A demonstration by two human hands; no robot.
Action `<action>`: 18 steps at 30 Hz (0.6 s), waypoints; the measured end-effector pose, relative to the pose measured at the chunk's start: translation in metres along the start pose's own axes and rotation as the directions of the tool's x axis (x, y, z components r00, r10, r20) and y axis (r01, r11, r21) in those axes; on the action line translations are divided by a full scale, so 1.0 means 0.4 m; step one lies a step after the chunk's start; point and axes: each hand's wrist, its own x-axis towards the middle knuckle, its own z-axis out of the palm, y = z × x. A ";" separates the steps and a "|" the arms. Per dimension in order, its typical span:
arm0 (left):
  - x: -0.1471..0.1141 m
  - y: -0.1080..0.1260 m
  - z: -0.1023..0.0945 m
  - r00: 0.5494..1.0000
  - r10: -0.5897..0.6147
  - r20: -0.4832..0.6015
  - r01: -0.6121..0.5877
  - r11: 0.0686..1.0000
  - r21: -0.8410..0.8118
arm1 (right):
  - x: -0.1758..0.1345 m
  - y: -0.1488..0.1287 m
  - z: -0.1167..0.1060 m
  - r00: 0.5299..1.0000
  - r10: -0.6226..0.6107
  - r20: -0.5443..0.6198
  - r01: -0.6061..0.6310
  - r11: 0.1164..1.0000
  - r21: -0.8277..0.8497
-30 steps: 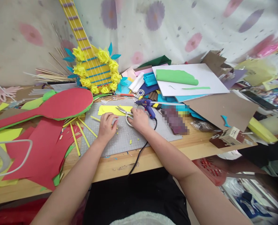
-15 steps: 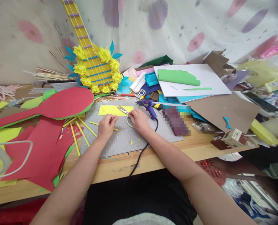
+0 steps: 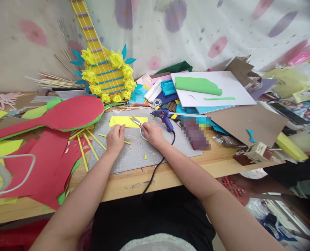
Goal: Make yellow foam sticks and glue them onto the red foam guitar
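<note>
My right hand [image 3: 153,134] is closed around the pale handles of a pair of scissors [image 3: 136,121]. Their blades are slightly parted and point left above a yellow paper piece [image 3: 115,121] on the grey cutting mat [image 3: 134,159]. Just left of them, my left hand [image 3: 115,138] is curled, fingertips pressed together; whatever it may pinch cannot be made out. A thin yellow strip [image 3: 126,142] shows beside that hand on the mat. Small yellow scraps [image 3: 145,157] lie in front of my right hand.
A blue glue gun [image 3: 165,120] lies right of my hand, its black cable [image 3: 155,173] crossing the mat. At left are a red paddle-shaped piece [image 3: 76,113], yellow strips [image 3: 83,153] and red sheets [image 3: 43,164]. A flower-trimmed yellow guitar [image 3: 108,82] leans behind. White board [image 3: 238,90] stands back right.
My left hand has turned, with its fingers curling in closer and its fingertips drawing back from the scissors. The right hand stays nearly in place with the scissors. The view has shifted slightly.
</note>
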 end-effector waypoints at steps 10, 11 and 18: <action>0.010 0.039 -0.033 0.997 -0.067 0.029 0.067 0.998 -0.012 | 0.006 0.008 0.032 0.994 -0.105 -0.032 0.109 0.986 0.125; 0.019 0.041 -0.045 0.995 -0.087 0.047 0.087 0.996 -0.003 | 0.004 0.009 0.032 0.992 -0.114 -0.050 0.119 0.984 0.135; 0.140 -0.039 -0.198 0.856 0.015 0.517 -0.182 0.944 0.275 | -0.002 0.017 0.028 0.989 -0.140 -0.038 0.143 0.981 0.134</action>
